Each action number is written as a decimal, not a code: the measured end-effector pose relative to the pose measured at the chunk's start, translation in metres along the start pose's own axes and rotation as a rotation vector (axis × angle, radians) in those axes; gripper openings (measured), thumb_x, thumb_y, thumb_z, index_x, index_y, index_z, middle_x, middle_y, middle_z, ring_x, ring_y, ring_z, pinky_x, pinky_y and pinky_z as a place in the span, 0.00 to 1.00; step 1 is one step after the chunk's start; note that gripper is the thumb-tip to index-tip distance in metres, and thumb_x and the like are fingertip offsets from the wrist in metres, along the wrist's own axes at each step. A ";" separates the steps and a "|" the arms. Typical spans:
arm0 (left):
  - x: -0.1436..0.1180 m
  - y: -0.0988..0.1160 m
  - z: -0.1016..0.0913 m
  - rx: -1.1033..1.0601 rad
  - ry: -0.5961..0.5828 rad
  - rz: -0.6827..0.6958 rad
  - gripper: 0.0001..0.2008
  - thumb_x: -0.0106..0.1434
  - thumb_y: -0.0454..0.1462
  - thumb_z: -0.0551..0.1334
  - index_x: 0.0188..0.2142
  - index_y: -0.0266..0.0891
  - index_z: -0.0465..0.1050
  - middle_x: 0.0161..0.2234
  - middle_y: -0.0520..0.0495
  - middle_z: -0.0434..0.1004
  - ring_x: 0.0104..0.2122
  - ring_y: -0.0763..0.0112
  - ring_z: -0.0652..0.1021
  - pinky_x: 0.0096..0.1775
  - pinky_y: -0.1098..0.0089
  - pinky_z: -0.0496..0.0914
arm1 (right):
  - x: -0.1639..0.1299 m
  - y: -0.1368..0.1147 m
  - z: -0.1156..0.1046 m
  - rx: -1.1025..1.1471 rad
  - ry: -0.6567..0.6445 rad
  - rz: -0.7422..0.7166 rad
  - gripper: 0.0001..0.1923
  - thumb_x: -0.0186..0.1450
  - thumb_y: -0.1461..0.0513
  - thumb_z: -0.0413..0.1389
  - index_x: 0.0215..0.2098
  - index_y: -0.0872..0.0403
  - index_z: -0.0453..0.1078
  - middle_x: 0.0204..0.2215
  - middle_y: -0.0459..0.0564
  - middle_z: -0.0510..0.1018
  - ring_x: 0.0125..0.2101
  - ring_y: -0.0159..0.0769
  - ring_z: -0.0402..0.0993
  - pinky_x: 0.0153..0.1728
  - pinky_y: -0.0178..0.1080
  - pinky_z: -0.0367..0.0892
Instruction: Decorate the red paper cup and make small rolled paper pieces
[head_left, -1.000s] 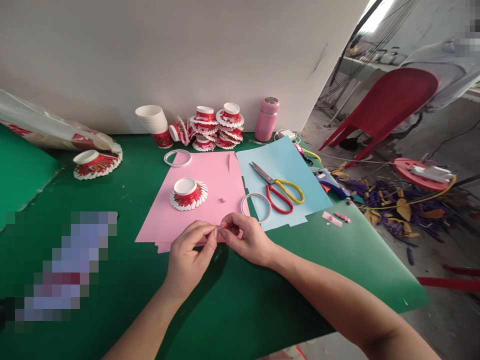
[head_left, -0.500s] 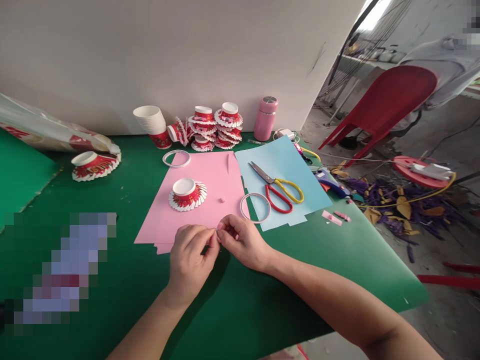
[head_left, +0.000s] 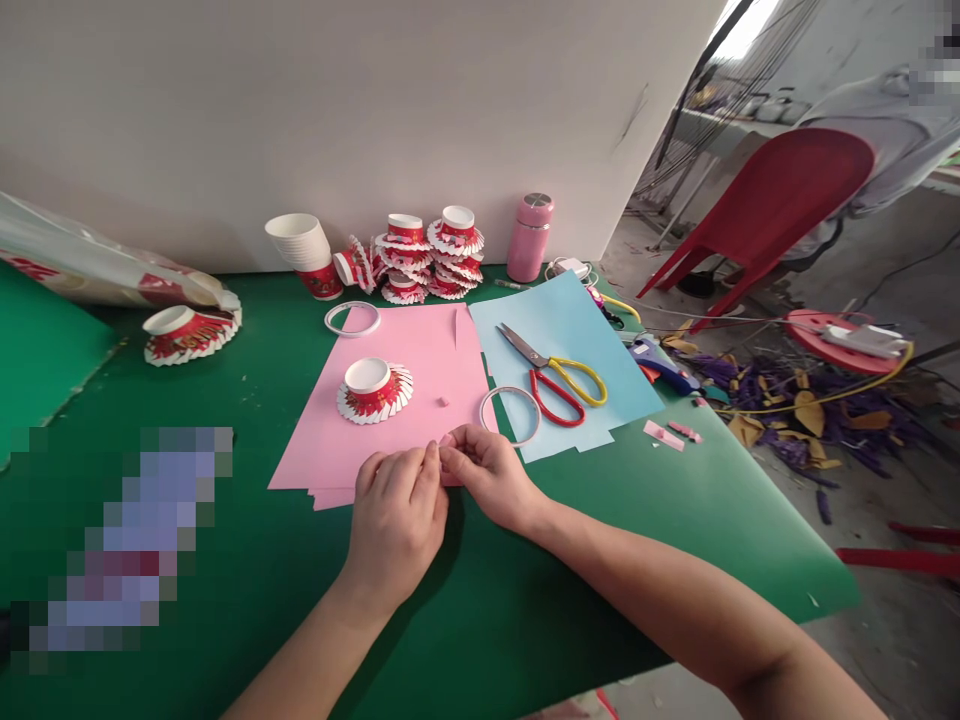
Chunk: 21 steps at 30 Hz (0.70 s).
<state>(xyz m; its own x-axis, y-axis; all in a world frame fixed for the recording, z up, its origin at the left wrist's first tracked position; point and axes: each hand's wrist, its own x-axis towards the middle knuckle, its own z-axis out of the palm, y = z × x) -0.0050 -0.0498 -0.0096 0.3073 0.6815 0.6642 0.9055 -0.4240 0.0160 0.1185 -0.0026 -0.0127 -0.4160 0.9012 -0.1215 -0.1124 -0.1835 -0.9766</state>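
My left hand [head_left: 397, 510] and my right hand [head_left: 491, 478] meet over the near edge of the pink paper [head_left: 420, 335], fingertips pinched together. Whatever lies between them is too small and hidden to name. Just beyond, a red cup with a fringed white rim [head_left: 373, 390] stands upside down on the pink sheets. A little pink piece [head_left: 443, 402] lies to its right. Past my right hand are a tape roll [head_left: 510, 388] and scissors [head_left: 559, 375] with red and yellow handles, resting on light blue paper [head_left: 600, 335].
Stacked fringed cups [head_left: 455, 240], plain stacked cups [head_left: 304, 250] and a pink bottle [head_left: 531, 238] stand along the wall. Another tape roll [head_left: 352, 319] lies at the pink paper's far corner. Pink scraps [head_left: 664, 435] and a glue gun [head_left: 664, 365] are near the right edge. A red chair [head_left: 787, 200] stands beyond.
My left hand has turned, its back now more toward me, and shifted slightly right. My right hand has moved slightly up and right. The objects on the table stay put.
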 end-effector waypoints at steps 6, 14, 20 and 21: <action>0.004 0.001 -0.003 0.003 -0.029 -0.065 0.12 0.60 0.28 0.55 0.43 0.32 0.71 0.34 0.40 0.76 0.34 0.61 0.75 0.41 0.57 0.62 | 0.003 0.003 -0.001 0.122 -0.016 0.009 0.22 0.52 0.46 0.59 0.29 0.55 0.63 0.23 0.42 0.66 0.24 0.27 0.64 0.26 0.32 0.64; 0.006 -0.015 -0.008 -0.682 -0.067 -0.714 0.10 0.61 0.40 0.56 0.33 0.38 0.74 0.32 0.46 0.76 0.34 0.66 0.76 0.37 0.68 0.70 | 0.007 0.002 -0.009 -0.063 -0.089 -0.093 0.19 0.56 0.47 0.57 0.30 0.54 0.64 0.23 0.42 0.65 0.21 0.25 0.58 0.22 0.31 0.56; 0.009 -0.019 -0.009 -1.012 -0.208 -0.923 0.11 0.57 0.43 0.61 0.29 0.37 0.75 0.27 0.49 0.76 0.30 0.68 0.75 0.33 0.72 0.70 | 0.007 0.004 -0.011 -0.195 -0.125 -0.123 0.17 0.58 0.49 0.55 0.32 0.55 0.64 0.23 0.42 0.64 0.21 0.26 0.57 0.23 0.32 0.56; 0.010 -0.019 -0.009 -1.027 -0.216 -0.926 0.11 0.56 0.43 0.61 0.29 0.37 0.75 0.27 0.49 0.76 0.30 0.68 0.75 0.33 0.72 0.70 | 0.007 0.004 -0.011 -0.218 -0.127 -0.125 0.16 0.58 0.49 0.55 0.32 0.55 0.64 0.22 0.42 0.64 0.21 0.26 0.57 0.23 0.32 0.56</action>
<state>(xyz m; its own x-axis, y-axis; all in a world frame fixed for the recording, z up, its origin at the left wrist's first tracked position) -0.0221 -0.0407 0.0033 -0.1532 0.9881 -0.0133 0.2144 0.0464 0.9756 0.1254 0.0073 -0.0190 -0.5225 0.8526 0.0119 0.0216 0.0272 -0.9994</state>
